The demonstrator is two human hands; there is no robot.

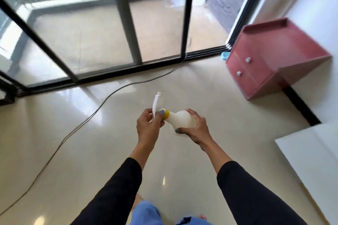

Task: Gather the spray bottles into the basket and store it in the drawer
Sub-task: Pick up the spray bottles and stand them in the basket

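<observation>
1. At centre frame we see a white bottle (pixel 183 119) with a yellow collar (pixel 166 114), lying sideways in the air between two hands.
2. The right hand (pixel 196 129) wraps the bottle's body; the left hand (pixel 148 124) grips the white spray head (pixel 156 105) at the neck.
3. At the right of the frame stands a red cabinet (pixel 270 60) with two drawers, both closed.
4. A dark cable (pixel 87 118) runs across the glossy floor (pixel 228 124) at left.
5. Glass sliding doors (pixel 82 33) fill the upper frame.

I see open floor (pixel 182 87) ahead of both hands. Cable (pixel 109 97) trails left. Red cabinet (pixel 270 56) blocks right, 2 drawers closed. White surface (pixel 314 151) crowds near right.
</observation>
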